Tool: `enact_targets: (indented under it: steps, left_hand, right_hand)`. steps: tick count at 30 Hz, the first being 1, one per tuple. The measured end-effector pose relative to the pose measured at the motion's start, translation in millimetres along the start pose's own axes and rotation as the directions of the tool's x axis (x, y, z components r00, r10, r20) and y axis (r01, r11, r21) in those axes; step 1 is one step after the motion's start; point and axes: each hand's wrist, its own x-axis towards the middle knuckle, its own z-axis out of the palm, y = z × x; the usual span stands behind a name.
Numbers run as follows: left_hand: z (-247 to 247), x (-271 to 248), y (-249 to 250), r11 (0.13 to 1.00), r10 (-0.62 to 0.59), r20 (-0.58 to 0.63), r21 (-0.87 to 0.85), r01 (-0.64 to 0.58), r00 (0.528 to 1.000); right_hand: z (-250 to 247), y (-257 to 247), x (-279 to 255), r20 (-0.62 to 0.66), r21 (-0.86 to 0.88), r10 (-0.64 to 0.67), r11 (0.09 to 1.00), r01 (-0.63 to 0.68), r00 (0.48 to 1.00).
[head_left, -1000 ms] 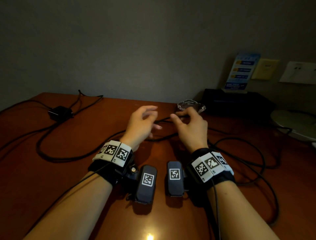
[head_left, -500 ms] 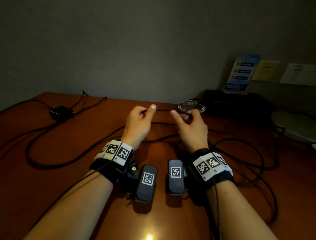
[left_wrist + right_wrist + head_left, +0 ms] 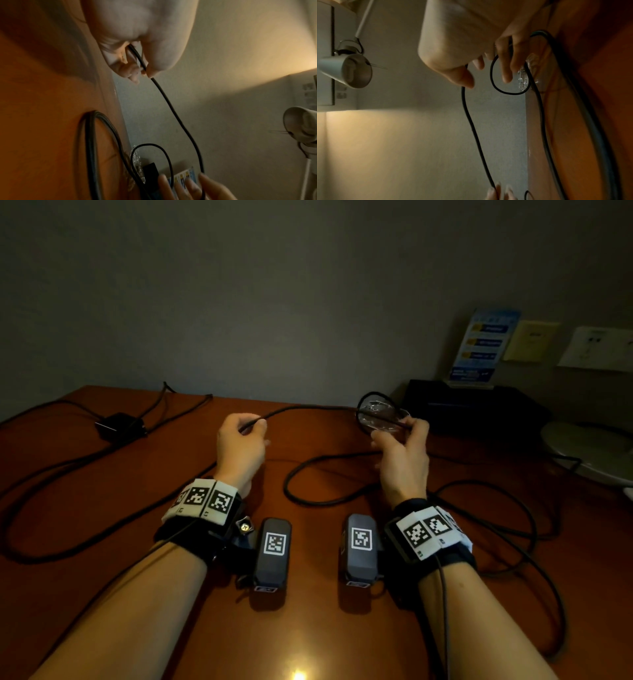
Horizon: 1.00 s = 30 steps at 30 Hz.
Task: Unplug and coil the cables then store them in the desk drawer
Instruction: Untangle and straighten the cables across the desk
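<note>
A thin black cable (image 3: 301, 407) stretches between my two raised hands above the brown desk (image 3: 102, 508). My left hand (image 3: 251, 429) pinches it between thumb and fingers; the left wrist view shows the cable (image 3: 164, 97) running out of that pinch. My right hand (image 3: 409, 429) holds a small loop (image 3: 371, 409) of the same cable, its fingers curled round the loop (image 3: 505, 81) in the right wrist view. More black cable (image 3: 308, 494) lies slack on the desk below. No drawer is in view.
A black power adapter (image 3: 120, 426) with thicker cables (image 3: 51, 484) lies at the far left. A clear glass dish (image 3: 387, 419) sits behind my right hand, a black box (image 3: 472, 405) and a blue card (image 3: 483, 347) by the wall. A lamp base (image 3: 592, 450) stands at right.
Both hands rose off the desk and moved apart, drawing the cable taut between them. My right hand now holds a small loop of it.
</note>
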Motion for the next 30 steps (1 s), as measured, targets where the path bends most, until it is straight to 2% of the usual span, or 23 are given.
enact_targets:
  steps: [3, 7, 9, 11, 13, 16, 18, 21, 25, 27, 30]
  left_hand:
    - [5, -6, 7, 1.000, 0.010, 0.117, 0.019, -0.012, 0.993]
    - [14, -16, 15, 0.994, 0.081, 0.296, 0.048, -0.100, 0.952]
    - [22, -26, 19, 0.983, 0.143, 0.395, 0.048, -0.176, 0.908]
    - [32, -37, 20, 0.968, 0.179, 0.513, 0.061, -0.243, 0.840]
    - [40, -44, 19, 0.945, 0.195, 0.576, 0.107, -0.310, 0.794]
    - [41, -42, 17, 0.887, 0.268, 0.506, 0.203, -0.416, 0.820]
    - [39, -41, 17, 0.882, 0.292, 0.470, 0.205, -0.425, 0.833]
    - [34, -42, 21, 0.920, 0.280, 0.403, 0.148, -0.364, 0.871]
    - [19, -24, 28, 0.975, 0.223, 0.129, -0.033, -0.221, 0.966]
    - [10, -18, 28, 0.978, 0.208, 0.029, -0.023, -0.207, 0.978]
    - [10, -18, 19, 0.980, 0.198, -0.016, 0.041, -0.197, 0.980]
  right_hand:
    - [5, -1, -2, 0.084, 0.032, -0.024, 0.999, 0.021, 0.996]
    - [9, -3, -1, 0.163, -0.178, -0.088, 0.977, 0.117, 0.983]
    - [11, -3, -1, 0.252, -0.257, -0.129, 0.946, 0.195, 0.959]
    - [13, -5, -3, 0.321, -0.303, -0.188, 0.909, 0.288, 0.928]
    - [13, -7, -5, 0.367, -0.325, -0.214, 0.882, 0.341, 0.905]
    - [13, -6, -6, 0.380, -0.323, -0.175, 0.895, 0.308, 0.908]
    - [12, -6, -7, 0.337, -0.279, -0.142, 0.929, 0.243, 0.931]
    - [6, -3, -5, 0.203, -0.169, -0.087, 0.978, 0.122, 0.975]
    - [-7, 2, 3, -0.010, -0.088, -0.005, 0.996, 0.004, 1.000]
    - [-12, 3, 7, -0.040, -0.073, 0.032, 0.997, -0.035, 0.999]
    - [-9, 3, 10, -0.050, -0.106, -0.013, 0.994, 0.008, 0.999]
